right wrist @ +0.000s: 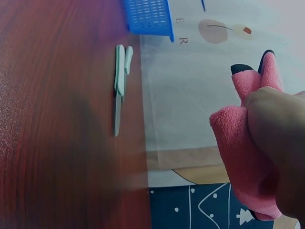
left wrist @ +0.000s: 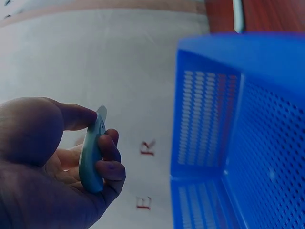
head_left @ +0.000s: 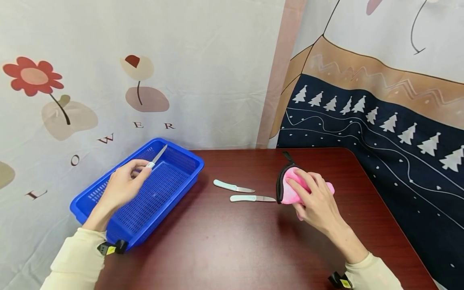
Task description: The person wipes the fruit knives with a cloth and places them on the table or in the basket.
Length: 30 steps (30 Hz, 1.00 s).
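Observation:
My left hand (head_left: 125, 183) grips a small knife (left wrist: 92, 157) by its pale green handle, over the blue basket (head_left: 197, 171). The blade of that knife points up and away in the head view. On the right, my right hand (head_left: 319, 197) holds a bunched pink cloth (head_left: 291, 185) with a black edge and a small black loop, above the table. Between the hands, two more knives with pale green handles lie on the table: a farther knife (head_left: 226, 185) and a nearer knife (head_left: 243, 198). The nearer blade's tip reaches close to the cloth's black edge in the head view.
The dark red wooden table (head_left: 217, 249) backs onto a white curtain (head_left: 217, 60) printed with flowers and letters. To the right hangs a navy cloth (head_left: 417, 193) with white tree shapes, along the table's edge. The basket stands at the table's left side.

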Motion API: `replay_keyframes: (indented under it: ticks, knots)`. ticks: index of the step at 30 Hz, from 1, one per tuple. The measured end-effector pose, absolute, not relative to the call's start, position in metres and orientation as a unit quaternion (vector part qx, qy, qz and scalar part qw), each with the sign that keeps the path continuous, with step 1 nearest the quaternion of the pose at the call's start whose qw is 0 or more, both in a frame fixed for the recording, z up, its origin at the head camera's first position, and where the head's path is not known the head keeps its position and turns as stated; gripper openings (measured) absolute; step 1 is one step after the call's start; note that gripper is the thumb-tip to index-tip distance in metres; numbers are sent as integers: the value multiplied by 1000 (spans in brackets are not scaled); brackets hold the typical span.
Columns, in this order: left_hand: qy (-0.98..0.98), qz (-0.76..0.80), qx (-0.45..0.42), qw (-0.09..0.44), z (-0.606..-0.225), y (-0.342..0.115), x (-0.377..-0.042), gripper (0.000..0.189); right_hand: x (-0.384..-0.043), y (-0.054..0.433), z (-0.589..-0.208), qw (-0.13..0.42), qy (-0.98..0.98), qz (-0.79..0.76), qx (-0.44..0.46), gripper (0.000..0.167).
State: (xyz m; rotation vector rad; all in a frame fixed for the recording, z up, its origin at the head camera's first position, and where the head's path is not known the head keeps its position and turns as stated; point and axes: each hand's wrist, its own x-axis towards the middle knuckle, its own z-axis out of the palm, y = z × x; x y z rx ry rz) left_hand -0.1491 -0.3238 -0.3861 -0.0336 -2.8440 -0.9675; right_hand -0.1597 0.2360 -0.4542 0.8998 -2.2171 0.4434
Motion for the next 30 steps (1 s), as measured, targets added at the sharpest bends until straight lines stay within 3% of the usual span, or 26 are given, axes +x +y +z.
replay_keyframes:
  ticks: [18, 25, 30]
  knots:
    - [-955, -294, 24, -27, -409, -366, -184, 55, -154, 255, -459, 353, -857, 218, 307, 59]
    - [-959, -282, 24, -16, -415, -374, -190, 53, -153, 262, -461, 353, -859, 221, 298, 59]
    - [-962, -272, 26, -6, -416, -376, -193, 64, -152, 266, -461, 350, -861, 221, 297, 57]
